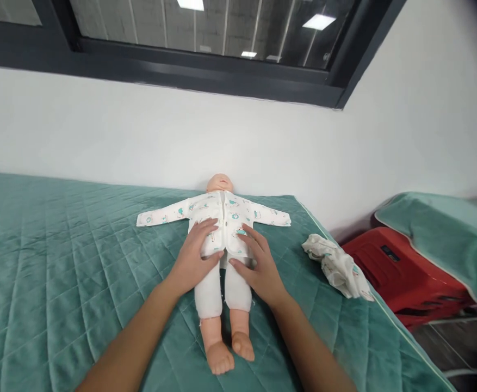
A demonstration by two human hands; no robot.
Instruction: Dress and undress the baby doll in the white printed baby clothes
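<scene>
A baby doll [220, 183] lies on its back on a green quilted bedspread, its feet toward me. It wears a white printed baby jacket [232, 209] with the sleeves spread out to both sides and the front edges meeting down the middle. White fabric covers its legs down to the shins; the feet are bare. My left hand [195, 258] rests with fingers apart on the jacket's lower left side, thumb near the hem. On the lower right side lies my right hand [260, 264], fingers spread, thumb by the doll's upper leg. Neither hand grips anything visible.
A crumpled white printed garment [338, 267] lies near the right edge of the bedspread [79, 272]. Beyond that edge is a red plastic object [409, 272], partly under another green cover [458, 234]. A white wall [140, 130] with a dark-framed window [222, 71] stands behind the doll.
</scene>
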